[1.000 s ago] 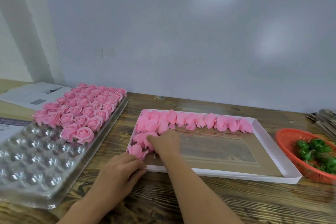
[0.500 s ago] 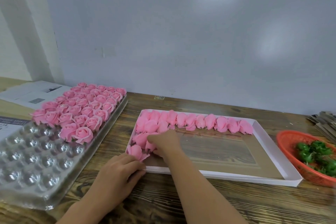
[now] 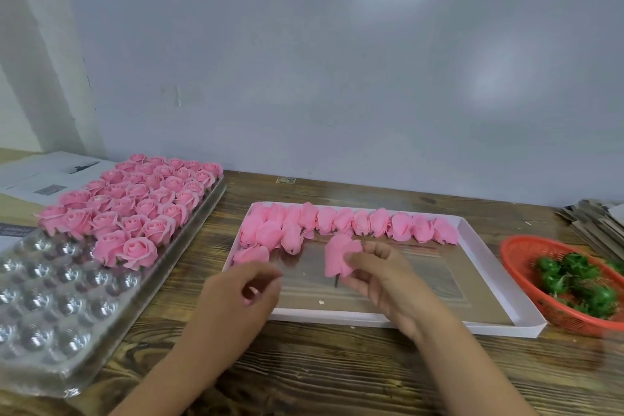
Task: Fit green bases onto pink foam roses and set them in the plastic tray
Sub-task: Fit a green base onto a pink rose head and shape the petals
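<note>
Two bare forearms come up from the bottom edge, and there's no sleeve, cuff or glove anywhere on them. The left hand [image 3: 241, 290] shows no ring and no watch, and its wrist carries no band. The right hand [image 3: 378, 275] is just as plain, with short nails and nothing worn on its fingers [image 3: 380, 248] or wrist.
</note>
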